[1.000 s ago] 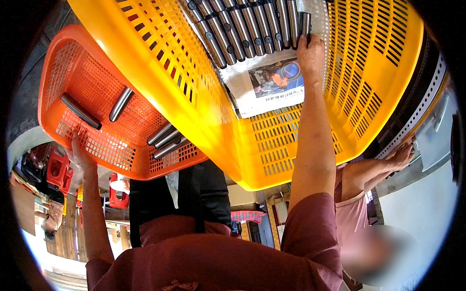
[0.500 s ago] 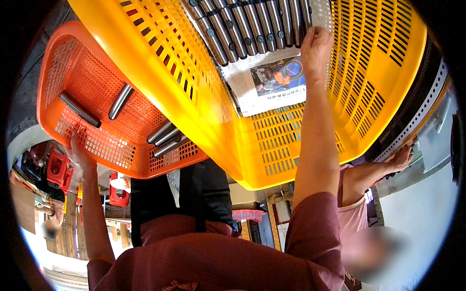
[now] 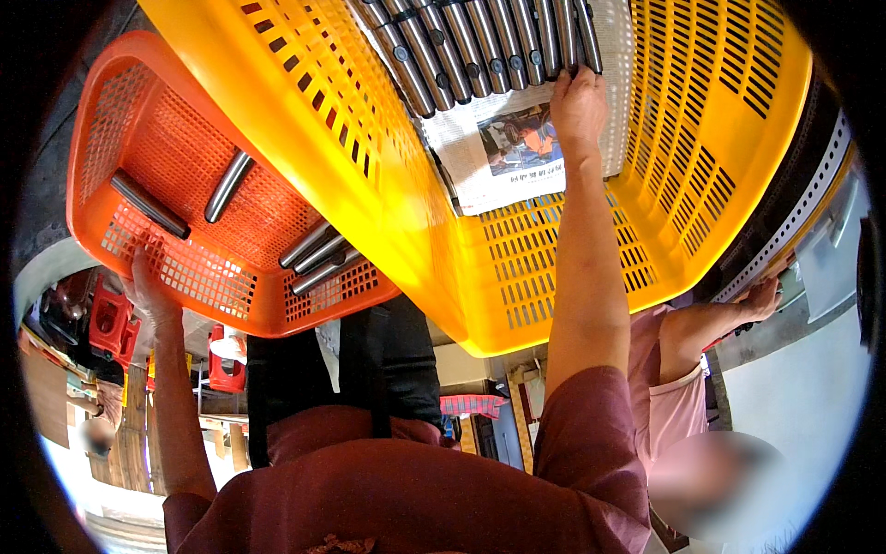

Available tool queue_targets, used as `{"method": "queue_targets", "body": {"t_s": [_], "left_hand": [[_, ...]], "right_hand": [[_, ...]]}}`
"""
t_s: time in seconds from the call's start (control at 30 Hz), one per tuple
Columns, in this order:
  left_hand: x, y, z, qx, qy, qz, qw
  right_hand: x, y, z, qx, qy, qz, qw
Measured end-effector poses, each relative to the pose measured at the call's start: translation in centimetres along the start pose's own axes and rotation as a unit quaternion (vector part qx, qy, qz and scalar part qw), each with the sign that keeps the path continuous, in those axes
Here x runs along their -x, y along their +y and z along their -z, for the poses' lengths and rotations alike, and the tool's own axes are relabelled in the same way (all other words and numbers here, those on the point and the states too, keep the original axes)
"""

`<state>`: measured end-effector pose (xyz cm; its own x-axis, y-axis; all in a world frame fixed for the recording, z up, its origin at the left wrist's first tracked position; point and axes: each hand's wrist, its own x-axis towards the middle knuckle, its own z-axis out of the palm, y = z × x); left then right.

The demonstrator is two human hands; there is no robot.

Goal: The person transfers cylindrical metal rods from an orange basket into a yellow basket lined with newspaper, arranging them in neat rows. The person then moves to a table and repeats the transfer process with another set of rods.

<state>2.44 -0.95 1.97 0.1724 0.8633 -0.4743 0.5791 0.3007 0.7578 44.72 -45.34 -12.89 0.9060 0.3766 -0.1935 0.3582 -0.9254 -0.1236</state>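
- Right hand (image 3: 578,106): has crept slightly further up the yellow basket (image 3: 517,268) than 1 second ago; it now touches the lower ends of the row of metal rods (image 3: 480,42), fingers curled over 1 or 2 of them, though whether it actually pinches one I cannot tell.
- Left hand (image 3: 148,288): unchanged, fingers closed over the near rim of the orange basket (image 3: 198,277).
- Orange basket contents: 5 loose grey rods, 2 near the far wall (image 3: 226,185) and 3 bunched by the wall just beside the yellow basket.
- Newspaper sheet (image 3: 512,148): lies under the rod row, lining the yellow basket floor.
- Open room: bare slotted floor in the yellow basket below and right of the sheet.
- Cut off: rod tops leave the upper edge; total count hidden.
- Another person's hand (image 3: 761,300): rests on a perforated metal edge, right.
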Motion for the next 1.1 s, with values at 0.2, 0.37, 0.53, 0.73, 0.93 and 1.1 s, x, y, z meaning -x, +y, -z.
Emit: {"method": "queue_targets", "body": {"t_s": [0.2,0.37,0.53,0.73,0.93,1.1], "left_hand": [[-0.4,-0.4,0.4,0.005,-0.017,-0.001,1.000],[0.0,0.2,-0.3,0.015,-0.007,0.009,1.000],[-0.3,-0.2,0.2,0.023,-0.013,0.013,1.000],[-0.3,-0.1,0.3,0.028,-0.007,0.025,0.999],[-0.2,-0.1,0.1,0.034,-0.009,0.008,0.999],[-0.3,-0.2,0.1,0.028,0.002,0.017,0.999]], "right_hand": [[-0.5,0.7,0.1,0.004,0.007,-0.029,1.000],[-0.2,-0.2,0.6,0.022,0.011,-0.072,0.997],[0.2,-0.9,1.1,0.021,0.005,-0.036,0.999],[0.8,0.0,-1.2,-0.080,0.066,-0.046,0.994],[1.1,-2.0,-0.3,-0.193,0.091,-0.146,0.966],[2.4,-1.5,-1.8,-0.429,0.067,-0.311,0.845]]}}
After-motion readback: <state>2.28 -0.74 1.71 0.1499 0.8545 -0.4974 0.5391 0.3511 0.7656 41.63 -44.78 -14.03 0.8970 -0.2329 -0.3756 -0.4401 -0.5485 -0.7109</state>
